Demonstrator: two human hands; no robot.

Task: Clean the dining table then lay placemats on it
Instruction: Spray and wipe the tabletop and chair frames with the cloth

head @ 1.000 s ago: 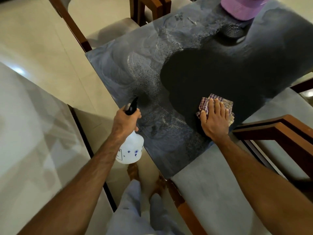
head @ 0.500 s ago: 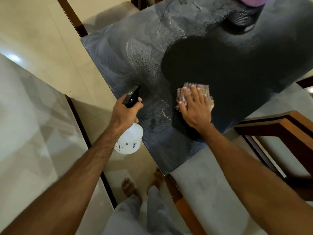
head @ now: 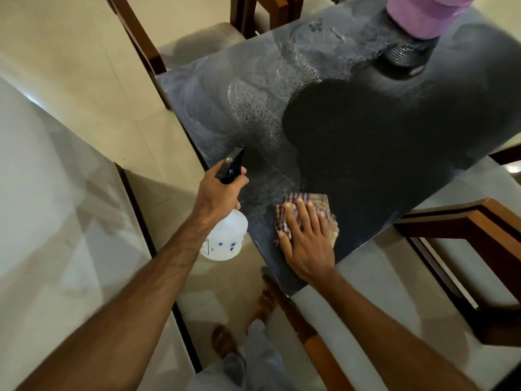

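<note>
Cleaning approx. half done, no placemats laid yet — right hand (head: 306, 244) presses checked cloth (head: 307, 203) flat at table (head: 423, 142) near corner, left hand (head: 218, 190) grasps spray bottle (head: 225, 238) off the edge — droplets remain unwiped.

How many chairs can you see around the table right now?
3: one chair at right, one chair near the feet, one chair beyond the table's far corner. Others may be hidden.
</note>
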